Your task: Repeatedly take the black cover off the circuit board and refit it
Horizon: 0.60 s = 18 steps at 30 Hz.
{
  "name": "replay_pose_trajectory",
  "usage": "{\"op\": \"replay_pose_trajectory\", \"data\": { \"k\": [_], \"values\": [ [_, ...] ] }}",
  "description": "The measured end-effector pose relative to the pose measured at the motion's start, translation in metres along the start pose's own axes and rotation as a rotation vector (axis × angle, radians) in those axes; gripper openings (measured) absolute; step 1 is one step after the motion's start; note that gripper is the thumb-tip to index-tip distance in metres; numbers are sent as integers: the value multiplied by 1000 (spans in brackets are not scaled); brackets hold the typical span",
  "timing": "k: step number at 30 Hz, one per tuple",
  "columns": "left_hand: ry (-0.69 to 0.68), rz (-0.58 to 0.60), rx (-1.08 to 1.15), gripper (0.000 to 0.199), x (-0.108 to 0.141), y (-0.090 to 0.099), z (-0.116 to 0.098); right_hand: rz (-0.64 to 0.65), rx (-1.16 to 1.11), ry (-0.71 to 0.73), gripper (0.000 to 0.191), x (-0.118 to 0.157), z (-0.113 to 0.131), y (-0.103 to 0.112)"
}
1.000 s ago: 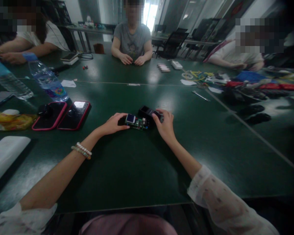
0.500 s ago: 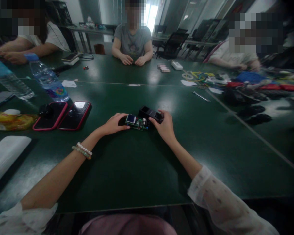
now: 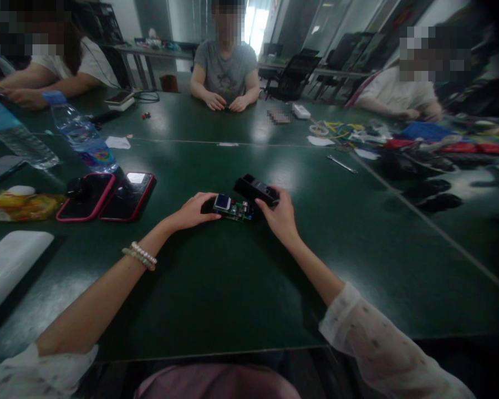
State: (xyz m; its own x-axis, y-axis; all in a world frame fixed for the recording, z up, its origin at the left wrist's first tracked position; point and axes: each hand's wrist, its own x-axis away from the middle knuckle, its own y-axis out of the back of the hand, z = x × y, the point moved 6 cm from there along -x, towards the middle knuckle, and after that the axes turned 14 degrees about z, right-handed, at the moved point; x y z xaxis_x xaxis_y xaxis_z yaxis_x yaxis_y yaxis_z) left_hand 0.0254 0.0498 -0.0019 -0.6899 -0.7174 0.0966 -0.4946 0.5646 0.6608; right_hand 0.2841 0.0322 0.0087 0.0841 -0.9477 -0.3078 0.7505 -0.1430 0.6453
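Observation:
Near the middle of the green table [image 3: 216, 277], my left hand [image 3: 193, 210] grips the left end of a green circuit board [image 3: 235, 210] that carries a small screen [image 3: 223, 202]. My right hand [image 3: 281, 215] is closed on the right end of a black casing [image 3: 255, 187] with openings in its face. The casing is tilted, just behind and to the right of the board. Whether the two parts touch is too small to tell.
Two phones [image 3: 127, 197] in red cases, water bottles [image 3: 83, 136] and a white device [image 3: 14, 266] are at the left. A wrench [image 3: 341, 164] and tangled cables [image 3: 336, 130] lie to the right. A person [image 3: 225, 72] sits opposite; others sit at both sides.
My right hand has moved slightly right, and the black casing has tilted and shifted a little away from the board. My left hand and the board have hardly moved.

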Motion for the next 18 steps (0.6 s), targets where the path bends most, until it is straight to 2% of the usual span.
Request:
{"op": "replay_pose_trajectory", "data": {
  "k": [3, 8, 13, 18],
  "values": [
    [-4, -3, -7, 65, 0, 0, -1, -25, -71, 65, 52, 3, 15, 6],
    [14, -12, -1, 65, 0, 0, 0, 70, -89, 186, 54, 8, 39, 3],
    [20, -38, 7, 68, -2, 0, 3, 184, -96, 218, 53, 11, 43, -7],
    [20, -37, 15, 64, -3, -1, 3, 243, -114, 223, 51, 12, 44, -11]
  ]
}}
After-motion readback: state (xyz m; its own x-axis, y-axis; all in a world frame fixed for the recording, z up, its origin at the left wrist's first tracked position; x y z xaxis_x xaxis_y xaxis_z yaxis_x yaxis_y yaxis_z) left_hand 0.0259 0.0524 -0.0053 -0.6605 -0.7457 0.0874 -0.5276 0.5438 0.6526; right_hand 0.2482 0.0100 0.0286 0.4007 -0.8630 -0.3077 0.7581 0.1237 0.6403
